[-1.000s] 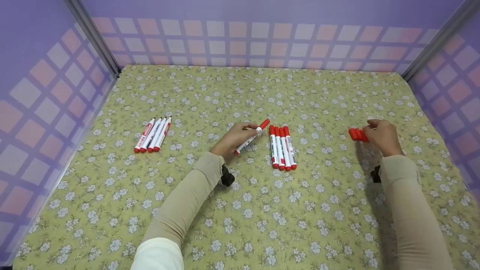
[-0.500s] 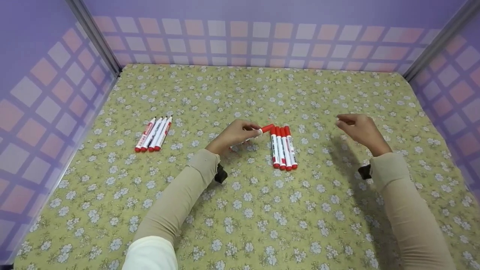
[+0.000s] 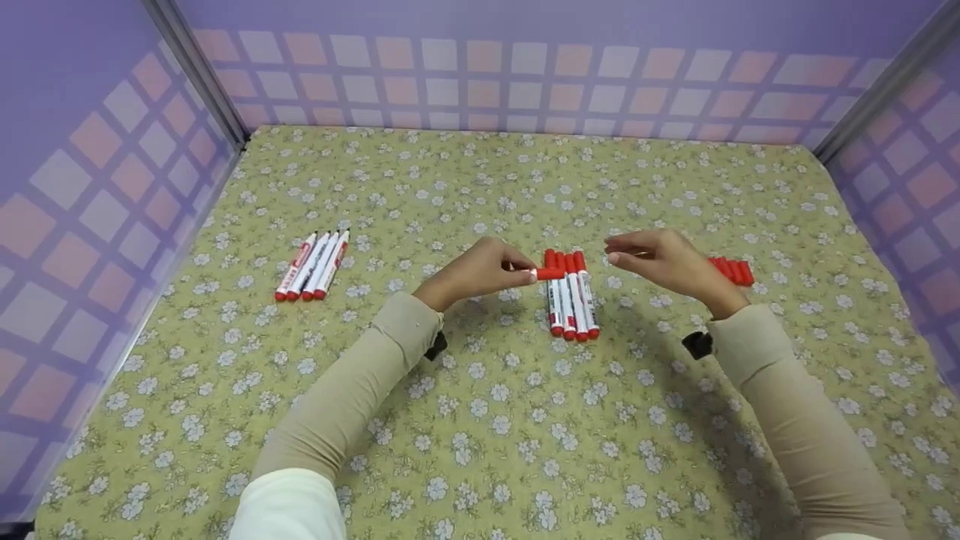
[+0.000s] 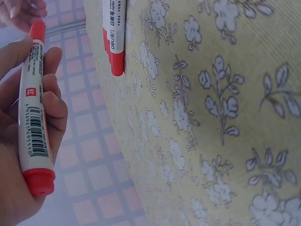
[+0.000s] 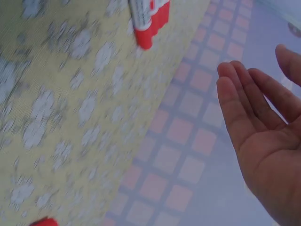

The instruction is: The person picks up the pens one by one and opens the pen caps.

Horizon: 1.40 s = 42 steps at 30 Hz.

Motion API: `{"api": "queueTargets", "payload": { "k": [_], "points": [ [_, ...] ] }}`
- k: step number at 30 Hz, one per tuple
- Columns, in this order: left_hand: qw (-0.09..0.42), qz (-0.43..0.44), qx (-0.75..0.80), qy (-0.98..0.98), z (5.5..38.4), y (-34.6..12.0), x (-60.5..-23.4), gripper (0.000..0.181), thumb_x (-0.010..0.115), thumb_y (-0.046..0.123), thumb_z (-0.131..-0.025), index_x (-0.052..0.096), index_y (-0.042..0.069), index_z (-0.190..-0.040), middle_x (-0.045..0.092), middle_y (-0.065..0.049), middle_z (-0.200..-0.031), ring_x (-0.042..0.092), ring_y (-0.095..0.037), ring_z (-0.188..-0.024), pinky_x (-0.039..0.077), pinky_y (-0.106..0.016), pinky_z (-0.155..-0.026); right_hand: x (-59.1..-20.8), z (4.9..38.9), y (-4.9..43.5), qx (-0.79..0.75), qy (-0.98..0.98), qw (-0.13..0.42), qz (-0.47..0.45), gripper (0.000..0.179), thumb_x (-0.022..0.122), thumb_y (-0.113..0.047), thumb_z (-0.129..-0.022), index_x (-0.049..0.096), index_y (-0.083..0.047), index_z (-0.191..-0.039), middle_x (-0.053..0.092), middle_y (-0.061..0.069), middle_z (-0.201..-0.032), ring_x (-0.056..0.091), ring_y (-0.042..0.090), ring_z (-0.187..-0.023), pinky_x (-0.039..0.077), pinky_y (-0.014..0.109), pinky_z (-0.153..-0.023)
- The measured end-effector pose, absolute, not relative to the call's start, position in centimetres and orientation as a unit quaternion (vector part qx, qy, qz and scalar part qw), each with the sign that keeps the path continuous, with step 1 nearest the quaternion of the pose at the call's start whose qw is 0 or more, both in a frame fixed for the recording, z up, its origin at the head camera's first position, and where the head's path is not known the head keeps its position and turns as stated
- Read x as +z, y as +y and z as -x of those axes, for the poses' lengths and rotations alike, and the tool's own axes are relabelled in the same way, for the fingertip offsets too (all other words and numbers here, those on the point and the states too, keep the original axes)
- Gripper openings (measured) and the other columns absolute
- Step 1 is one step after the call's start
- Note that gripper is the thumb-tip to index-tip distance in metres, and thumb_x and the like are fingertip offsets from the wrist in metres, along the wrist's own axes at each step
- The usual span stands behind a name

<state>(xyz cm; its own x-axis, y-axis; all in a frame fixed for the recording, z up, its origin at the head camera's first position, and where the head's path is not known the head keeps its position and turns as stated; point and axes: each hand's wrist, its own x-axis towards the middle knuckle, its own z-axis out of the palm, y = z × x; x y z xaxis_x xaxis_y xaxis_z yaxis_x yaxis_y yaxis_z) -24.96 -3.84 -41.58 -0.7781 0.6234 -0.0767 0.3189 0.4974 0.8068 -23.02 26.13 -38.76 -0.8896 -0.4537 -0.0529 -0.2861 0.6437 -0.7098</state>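
My left hand [image 3: 487,268] grips a white whiteboard marker [image 4: 35,108] with its red cap [image 3: 551,274] on, pointing right. The cap passes above a row of several capped markers [image 3: 574,304] lying side by side on the cloth. To the right of that row hovers my right hand [image 3: 660,255], fingers extended leftward and holding nothing. In the right wrist view, the palm and fingers of the right hand [image 5: 263,113] show nothing between them. Behind the right wrist lies a row of loose red caps [image 3: 733,271], partly hidden.
Several uncapped markers [image 3: 311,266] lie side by side at the left, tips pointing away. A floral yellow-green cloth [image 3: 465,420] covers the table. Purple checkered panels [image 3: 487,82] stand along the back and both sides.
My right hand has left the red caps and moved left toward the marker row. The left hand has turned its marker from slanted to nearly level, cap rightward.
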Motion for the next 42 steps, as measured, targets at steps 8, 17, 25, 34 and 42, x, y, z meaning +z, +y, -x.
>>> {"api": "queueTargets", "payload": {
  "k": [8,17,25,34,42],
  "points": [
    [0.145,-0.337,0.356,0.860,24.2,-3.3,-40.8,0.025,0.059,0.023,-0.096,0.074,0.008,-0.108,0.067,-0.005,-0.085,0.043,-0.013,-0.061,0.038,-0.025,-0.059,-38.1,22.5,23.1,-0.367,0.884,0.148,0.249,0.047,0.056,-0.033,-0.097,0.056,-0.004,-0.134,0.058,0.017,-0.132,0.059,0.030,-0.118,0.048,0.046,-0.097],
    [0.119,-0.369,0.313,0.867,23.7,-3.2,-40.2,0.025,0.058,0.023,-0.097,0.073,0.009,-0.111,0.069,-0.006,-0.099,0.053,-0.013,-0.073,0.045,-0.026,-0.068,-38.4,22.3,20.6,-0.352,0.867,0.155,0.317,0.037,0.057,-0.022,-0.097,0.060,-0.004,-0.129,0.063,0.016,-0.125,0.065,0.027,-0.108,0.053,0.044,-0.090],
    [0.095,-0.383,0.275,0.877,23.3,-3.0,-40.0,0.028,0.055,0.026,-0.098,0.072,0.009,-0.112,0.063,-0.006,-0.098,0.055,-0.015,-0.079,0.048,-0.029,-0.071,-38.2,22.0,19.5,-0.319,0.865,0.153,0.356,0.036,0.056,-0.016,-0.098,0.058,-0.005,-0.132,0.064,0.014,-0.125,0.067,0.024,-0.102,0.053,0.044,-0.087],
    [0.077,-0.399,0.269,0.873,22.7,-2.8,-39.8,0.028,0.054,0.027,-0.099,0.072,0.007,-0.108,0.061,-0.006,-0.092,0.049,-0.016,-0.073,0.042,-0.027,-0.066,-38.4,21.9,18.6,-0.268,0.882,0.121,0.368,0.025,0.057,-0.015,-0.097,0.070,-0.004,-0.115,0.071,0.013,-0.095,0.053,0.012,-0.058,0.045,0.027,-0.060],
    [0.093,-0.412,0.250,0.871,22.4,-2.7,-40.2,0.030,0.050,0.023,-0.101,0.068,0.007,-0.119,0.061,-0.008,-0.100,0.050,-0.015,-0.077,0.043,-0.026,-0.067,-38.3,21.0,17.9,-0.189,0.893,0.069,0.403,0.018,0.058,-0.010,-0.096,0.073,-0.002,-0.102,0.066,0.011,-0.071,0.042,0.007,-0.050,0.039,0.024,-0.054]
  ]
}}
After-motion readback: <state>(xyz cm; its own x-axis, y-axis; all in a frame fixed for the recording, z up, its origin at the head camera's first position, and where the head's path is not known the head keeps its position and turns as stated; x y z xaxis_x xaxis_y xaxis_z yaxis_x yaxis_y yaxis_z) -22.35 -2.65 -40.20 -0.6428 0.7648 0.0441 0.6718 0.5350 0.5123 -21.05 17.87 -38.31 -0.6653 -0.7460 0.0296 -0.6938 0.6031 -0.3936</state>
